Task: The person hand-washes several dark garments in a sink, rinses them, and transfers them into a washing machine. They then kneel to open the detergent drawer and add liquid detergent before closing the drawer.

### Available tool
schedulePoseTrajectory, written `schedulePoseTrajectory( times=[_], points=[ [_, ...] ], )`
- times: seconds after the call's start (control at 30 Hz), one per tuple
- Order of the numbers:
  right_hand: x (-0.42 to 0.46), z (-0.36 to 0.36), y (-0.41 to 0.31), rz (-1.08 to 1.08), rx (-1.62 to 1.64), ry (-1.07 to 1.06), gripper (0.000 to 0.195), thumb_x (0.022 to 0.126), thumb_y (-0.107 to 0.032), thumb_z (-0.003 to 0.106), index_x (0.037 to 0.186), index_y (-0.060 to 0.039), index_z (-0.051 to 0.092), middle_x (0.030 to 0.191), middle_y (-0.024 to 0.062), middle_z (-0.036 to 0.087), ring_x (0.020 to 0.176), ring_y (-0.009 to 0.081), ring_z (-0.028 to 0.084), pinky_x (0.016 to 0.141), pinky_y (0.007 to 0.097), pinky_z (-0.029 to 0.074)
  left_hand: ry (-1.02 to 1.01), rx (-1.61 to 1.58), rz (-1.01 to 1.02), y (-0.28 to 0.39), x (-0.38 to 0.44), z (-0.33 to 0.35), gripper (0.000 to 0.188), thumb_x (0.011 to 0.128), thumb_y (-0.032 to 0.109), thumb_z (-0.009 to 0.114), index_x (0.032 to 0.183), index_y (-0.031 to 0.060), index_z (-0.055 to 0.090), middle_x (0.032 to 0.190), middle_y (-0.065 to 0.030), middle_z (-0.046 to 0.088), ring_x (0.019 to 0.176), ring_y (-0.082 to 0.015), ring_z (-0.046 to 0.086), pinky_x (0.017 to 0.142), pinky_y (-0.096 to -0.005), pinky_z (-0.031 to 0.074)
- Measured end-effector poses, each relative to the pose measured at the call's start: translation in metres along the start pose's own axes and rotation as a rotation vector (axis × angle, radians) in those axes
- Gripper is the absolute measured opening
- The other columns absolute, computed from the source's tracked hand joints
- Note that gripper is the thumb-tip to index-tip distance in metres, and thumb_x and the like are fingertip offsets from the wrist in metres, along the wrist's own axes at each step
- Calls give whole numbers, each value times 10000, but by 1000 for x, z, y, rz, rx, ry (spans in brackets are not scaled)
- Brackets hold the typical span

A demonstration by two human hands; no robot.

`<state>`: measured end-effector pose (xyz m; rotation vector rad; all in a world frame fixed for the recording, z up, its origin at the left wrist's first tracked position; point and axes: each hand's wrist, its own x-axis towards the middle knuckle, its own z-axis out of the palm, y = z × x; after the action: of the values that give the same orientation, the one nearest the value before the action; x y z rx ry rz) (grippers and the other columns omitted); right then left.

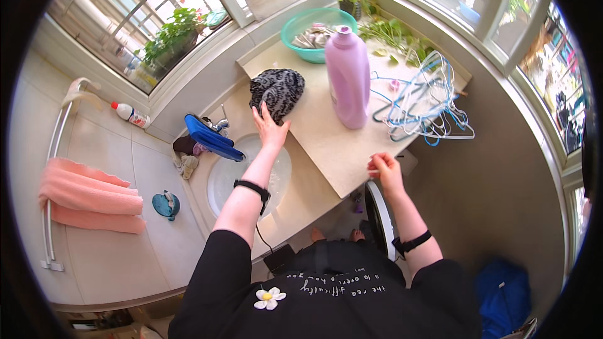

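Note:
My left hand reaches over the far rim of the washbasin, its fingers apart. The fingertips are at the near edge of a bunched black-and-grey patterned cloth; whether they press on it, I cannot tell. My right hand hovers by the counter's front edge, fingers curled in; whether something small is in them is unclear. Between and beyond my hands a lilac plastic detergent bottle stands upright, its mouth uncapped. A small pink cap lies to its right.
Tangled hangers lie at the counter's right end. Behind the bottle are a green basin with clothes pegs and trailing plant stems. A blue brush-like thing juts beside the tap. An open round appliance door stands below my right hand.

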<state>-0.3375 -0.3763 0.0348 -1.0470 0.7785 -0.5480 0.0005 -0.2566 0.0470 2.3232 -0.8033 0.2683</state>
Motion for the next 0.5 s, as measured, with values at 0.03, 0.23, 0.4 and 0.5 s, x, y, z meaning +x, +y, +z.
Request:
schedulePoseTrajectory(
  times=[0.03,0.23,0.4,0.5],
  points=[
    [-5,16,-1,-2,-25,-48,171,937,-212,560,991,-57,610,833,33,643,771,117,625,663,256,503,19,14,-27,-2,16,2,1066,676,247,794,1497,170,119,1497,-228,156,1297,-432,340,1071,-472,336],
    [-8,118,1,-58,-238,-200,207,917,-146,583,1089,-31,585,907,47,637,825,120,624,707,265,515,-387,-30,-60,-50,27,9,641,717,295,709,1300,110,518,1233,-114,549,1117,-316,557,935,-406,466],
    [11,197,2,-668,-824,-95,490,771,-66,701,1227,-71,521,1309,164,444,1116,262,526,846,371,501,-376,-151,-4,-103,-70,-18,438,701,205,681,1119,93,615,1141,-111,567,1057,-324,564,877,-413,473],
    [31,240,21,-926,-1241,-169,649,685,-78,750,1283,-136,506,1446,160,312,1287,351,374,1003,441,403,-341,-194,-25,-163,-114,-50,363,687,105,670,1049,78,650,1070,-125,591,1034,-333,564,886,-395,466]
  ],
)
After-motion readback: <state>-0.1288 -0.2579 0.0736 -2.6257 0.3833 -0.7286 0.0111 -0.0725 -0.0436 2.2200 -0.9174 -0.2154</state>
